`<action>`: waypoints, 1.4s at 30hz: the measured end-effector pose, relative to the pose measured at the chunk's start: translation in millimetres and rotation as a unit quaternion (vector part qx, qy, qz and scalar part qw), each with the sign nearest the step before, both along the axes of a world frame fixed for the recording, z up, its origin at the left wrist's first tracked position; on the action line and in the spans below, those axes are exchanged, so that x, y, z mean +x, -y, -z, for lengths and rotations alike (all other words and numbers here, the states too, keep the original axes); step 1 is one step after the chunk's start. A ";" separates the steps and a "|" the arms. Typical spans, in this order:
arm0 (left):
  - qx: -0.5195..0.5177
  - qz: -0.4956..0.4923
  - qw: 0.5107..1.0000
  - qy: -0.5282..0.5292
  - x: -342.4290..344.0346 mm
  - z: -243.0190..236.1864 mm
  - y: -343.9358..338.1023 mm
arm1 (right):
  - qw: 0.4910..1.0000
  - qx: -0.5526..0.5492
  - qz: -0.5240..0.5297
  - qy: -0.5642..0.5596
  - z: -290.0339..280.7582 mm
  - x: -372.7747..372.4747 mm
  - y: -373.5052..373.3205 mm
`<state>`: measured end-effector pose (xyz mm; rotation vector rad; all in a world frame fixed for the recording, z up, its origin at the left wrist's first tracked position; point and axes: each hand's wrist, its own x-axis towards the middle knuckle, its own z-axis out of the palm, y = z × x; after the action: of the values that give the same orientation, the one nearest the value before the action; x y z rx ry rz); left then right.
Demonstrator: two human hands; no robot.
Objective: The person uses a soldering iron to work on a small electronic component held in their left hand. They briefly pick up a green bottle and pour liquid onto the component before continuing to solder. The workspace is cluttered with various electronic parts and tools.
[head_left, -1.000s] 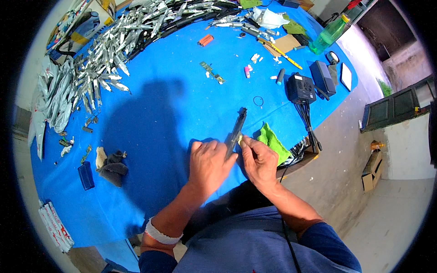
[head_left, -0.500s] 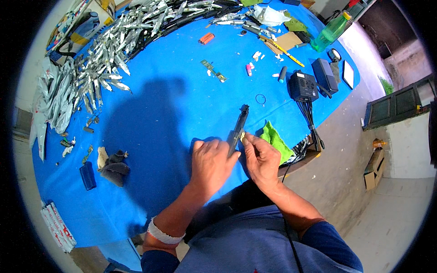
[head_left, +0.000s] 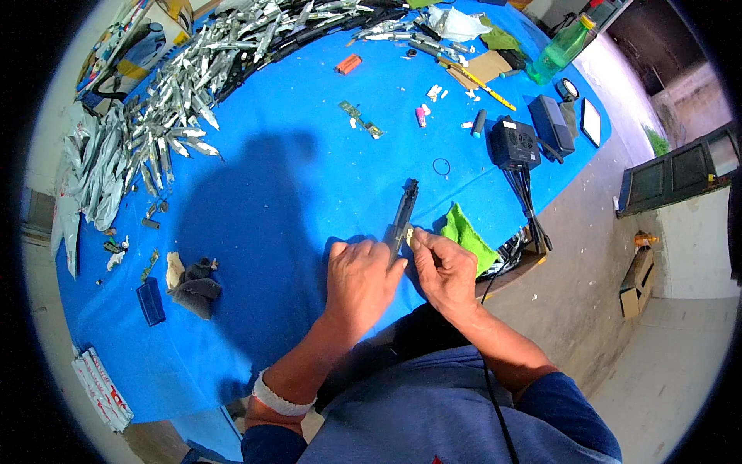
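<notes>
A long, narrow dark plastic part (head_left: pixel 403 213) slants up and away from me over the near middle of the table. My left hand (head_left: pixel 358 278) is closed round its lower end, which the fingers hide. Beside the part, my right hand (head_left: pixel 447 271) has thumb and forefinger pinched on a small pale yellowish piece (head_left: pixel 410 235), close against the part's right side. Whether that piece is attached to the part, I cannot tell. Just right of this hand lies a bright green cloth (head_left: pixel 467 241).
On the blue-covered table (head_left: pixel 255 348), a heap of silvery narrow pieces (head_left: pixel 182 100) fills the far left. A thin circuit board (head_left: pixel 360 119) and an orange block (head_left: pixel 348 64) lie further out. At right are a black boxy device (head_left: pixel 515 144) with cables and a green bottle (head_left: pixel 563 52).
The dark part's far tip has shifted slightly left. Both hands keep nearly the same place and hold.
</notes>
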<state>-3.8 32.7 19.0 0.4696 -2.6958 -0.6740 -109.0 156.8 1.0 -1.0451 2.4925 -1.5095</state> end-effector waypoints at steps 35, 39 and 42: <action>0.017 0.004 1.000 -0.013 -0.5 1.8 2.0 | 1.000 -0.008 0.011 -0.005 -0.9 2.6 1.5; 0.013 0.001 1.000 -0.022 -1.4 3.9 1.7 | 1.000 0.007 -0.026 -0.014 -4.5 2.1 -2.5; 0.016 0.002 1.000 -0.018 -1.7 2.1 2.1 | 1.000 0.004 0.002 -0.002 -4.2 4.0 -0.6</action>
<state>-5.5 30.6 16.9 0.4561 -2.6562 -0.7218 -105.1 157.4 5.2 -1.0434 2.5022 -1.4993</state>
